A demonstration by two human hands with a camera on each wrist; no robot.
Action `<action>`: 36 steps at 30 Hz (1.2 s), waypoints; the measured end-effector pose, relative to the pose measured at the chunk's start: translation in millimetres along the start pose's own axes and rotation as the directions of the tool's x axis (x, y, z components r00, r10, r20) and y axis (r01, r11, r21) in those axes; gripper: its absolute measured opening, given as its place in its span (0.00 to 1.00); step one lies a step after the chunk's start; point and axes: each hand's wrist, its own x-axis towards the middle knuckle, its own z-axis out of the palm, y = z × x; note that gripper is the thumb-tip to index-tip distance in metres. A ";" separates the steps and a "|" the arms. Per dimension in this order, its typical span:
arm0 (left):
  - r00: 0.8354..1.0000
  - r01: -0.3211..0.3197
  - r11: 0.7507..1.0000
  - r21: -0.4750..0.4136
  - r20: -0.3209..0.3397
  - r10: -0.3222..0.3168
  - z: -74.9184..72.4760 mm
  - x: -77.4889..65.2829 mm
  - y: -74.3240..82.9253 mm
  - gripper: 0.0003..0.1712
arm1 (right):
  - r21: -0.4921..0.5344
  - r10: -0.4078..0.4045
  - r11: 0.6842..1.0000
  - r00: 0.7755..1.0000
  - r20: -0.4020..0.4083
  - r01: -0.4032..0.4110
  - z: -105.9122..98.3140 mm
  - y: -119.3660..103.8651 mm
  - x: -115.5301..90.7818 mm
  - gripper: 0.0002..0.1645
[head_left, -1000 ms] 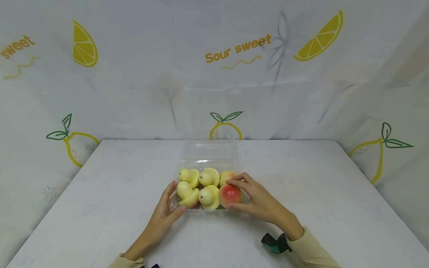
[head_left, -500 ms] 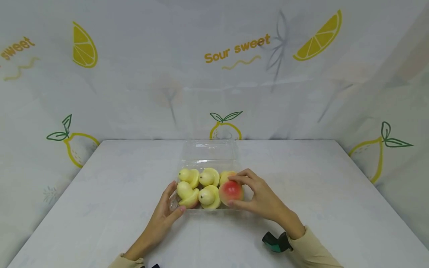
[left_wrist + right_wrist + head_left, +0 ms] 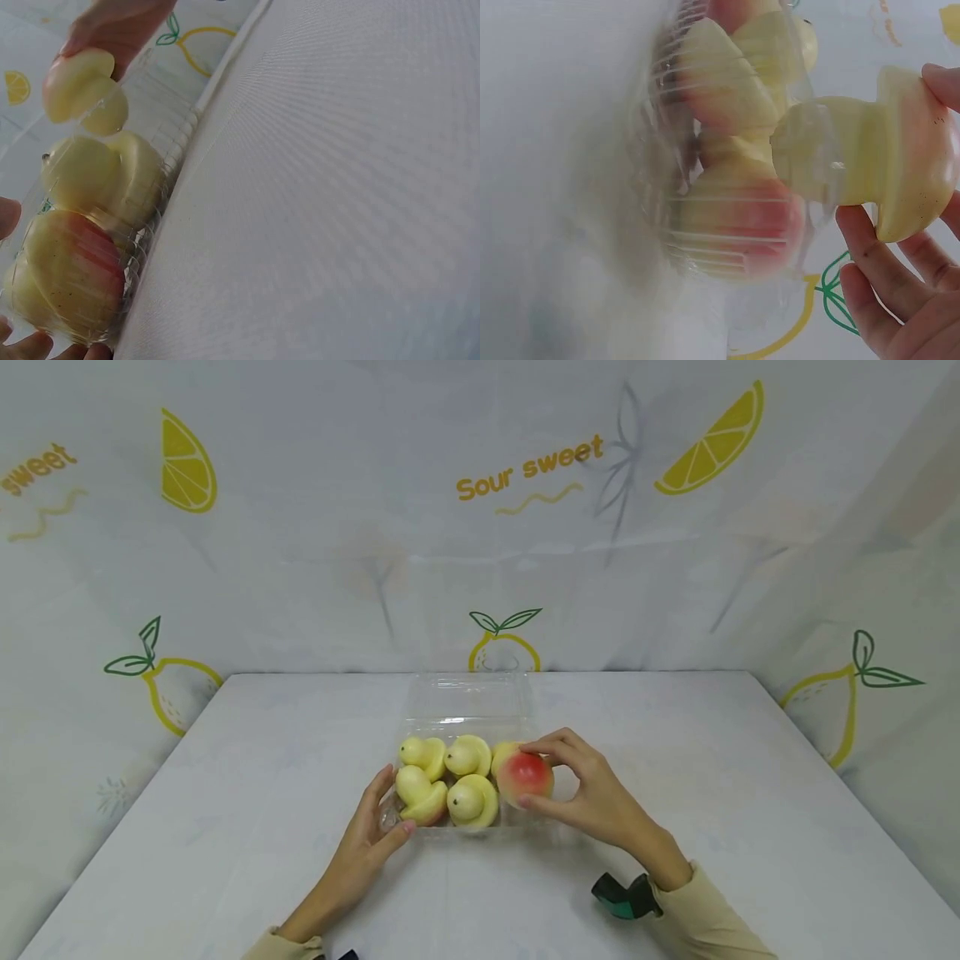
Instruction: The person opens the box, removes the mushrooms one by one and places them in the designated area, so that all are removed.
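Your right hand [image 3: 907, 296] holds a yellow-and-pink fruit [image 3: 904, 161], its rounded knob [image 3: 814, 150] pointing toward a clear plastic box [image 3: 676, 255] with other fruits [image 3: 739, 221] inside.

place | booth-like, room type unclear — lemon-print cloth walls [image 3: 337, 485] | white table [image 3: 750, 793]

Container [image 3: 517, 821] on table [image 3: 225, 827], fruits [image 3: 468, 756] inside, lid [image 3: 468, 697] behind.

My head view faces forward and down across the surface [image 3: 225, 860]; both wrist views share the clear box [image 3: 468, 700] close up.
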 end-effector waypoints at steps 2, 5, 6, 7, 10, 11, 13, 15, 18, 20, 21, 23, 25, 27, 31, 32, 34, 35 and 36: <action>1.000 -0.002 1.000 0.000 0.000 0.002 0.0 0.4 -0.3 0.46 | 0.000 -0.007 1.000 1.000 -0.017 0.007 -2.2 1.4 0.4 0.31; 1.000 -0.003 1.000 -0.001 0.003 0.003 -0.1 0.7 -0.5 0.46 | 0.007 -0.006 1.000 0.999 -0.035 0.006 -5.2 3.0 0.9 0.30; 1.000 -0.002 1.000 -0.001 0.004 0.002 -0.1 0.7 -0.6 0.46 | 0.012 -0.002 1.000 0.999 -0.039 0.002 -6.2 3.3 1.0 0.30; 1.000 -0.001 1.000 -0.001 0.006 0.001 -0.1 0.7 -0.5 0.46 | 0.014 0.005 1.000 0.999 -0.042 -0.004 -7.3 3.3 1.3 0.29; 1.000 -0.002 1.000 -0.002 0.008 0.002 -0.1 0.6 -0.2 0.46 | 0.024 0.029 0.999 0.998 -0.050 -0.028 -10.4 2.2 1.8 0.28; 1.000 -0.002 1.000 -0.002 0.008 0.002 -0.1 0.6 -0.1 0.46 | 0.026 0.038 0.999 0.998 -0.053 -0.036 -11.3 1.8 1.9 0.28; 1.000 -0.003 1.000 -0.004 0.009 0.003 -0.1 0.6 0.0 0.46 | 0.027 0.053 0.998 0.997 -0.058 -0.052 -12.9 1.1 2.1 0.28; 1.000 -0.004 1.000 -0.006 0.008 0.004 -0.1 0.6 -0.1 0.46 | 0.019 0.068 0.998 0.995 -0.069 -0.067 -14.2 1.1 2.1 0.28; 1.000 -0.004 1.000 -0.007 0.007 0.004 -0.1 0.8 -0.4 0.46 | -0.007 0.087 0.996 0.992 -0.093 -0.088 -16.1 2.3 2.0 0.27; 1.000 -0.004 1.000 -0.009 0.005 0.004 0.0 0.9 -0.6 0.46 | -0.025 0.101 0.994 0.989 -0.111 -0.104 -17.4 3.5 2.1 0.27; 1.000 -0.004 1.000 -0.009 0.004 0.004 0.0 0.9 -0.7 0.46 | -0.029 0.104 0.994 0.987 -0.119 -0.108 -18.0 4.1 2.1 0.27; 1.000 -0.003 1.000 -0.011 0.005 0.003 0.1 1.0 -0.6 0.46 | -0.042 0.113 0.992 0.984 -0.138 -0.120 -19.4 5.4 2.2 0.26; 1.000 -0.001 1.000 -0.011 0.005 0.001 0.1 1.0 -0.4 0.47 | -0.047 0.126 0.990 0.980 -0.155 -0.134 -20.8 6.1 2.3 0.26; 1.000 0.002 1.000 -0.010 0.006 -0.002 0.0 0.9 -0.2 0.47 | -0.051 0.139 0.988 0.977 -0.164 -0.149 -21.5 7.2 2.2 0.25; 1.000 0.009 1.000 -0.006 0.003 -0.009 -0.2 0.5 0.0 0.47 | -0.035 0.172 0.983 0.971 -0.163 -0.180 -19.6 10.8 1.8 0.24; 1.000 0.010 1.000 -0.004 0.003 -0.010 -0.3 0.4 0.0 0.47 | -0.027 0.180 0.982 0.970 -0.161 -0.187 -18.6 12.1 1.7 0.23; 1.000 0.012 1.000 -0.003 0.005 -0.012 -0.4 0.3 -0.1 0.47 | -0.009 0.191 0.981 0.969 -0.158 -0.195 -16.7 14.8 1.3 0.23; 1.000 0.013 1.000 -0.002 0.006 -0.013 -0.4 0.3 -0.2 0.47 | 0.003 0.197 0.980 0.969 -0.152 -0.199 -15.9 16.2 1.1 0.23; 1.000 0.013 1.000 -0.002 0.007 -0.013 -0.3 0.3 -0.3 0.47 | 0.011 0.201 0.979 0.969 -0.142 -0.202 -15.0 17.4 0.8 0.23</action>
